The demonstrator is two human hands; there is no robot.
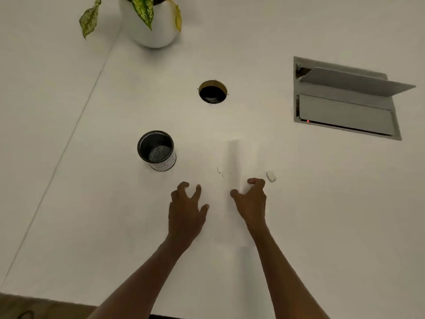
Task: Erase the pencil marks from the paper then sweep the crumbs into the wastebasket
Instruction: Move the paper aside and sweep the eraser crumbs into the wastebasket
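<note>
The left hand [186, 209] rests on the paper [220, 203] with fingers spread and bent, fingertips pressing down, holding nothing. The right hand [250, 199] curls its fingers and thumb round the paper's raised right side, which stands up in a fold running away from the person. Faint pencil marks [219, 172] show on the sheet between and just beyond the hands. An eraser [271, 176] lies on the counter [92, 203] just right of the right hand. The wastebasket [157, 150], a small dark mesh cup, stands upright left of the paper. Further toward the far edge are a round hole [213, 91], an open hatch [345, 100] and a potted plant [149, 19].
</note>
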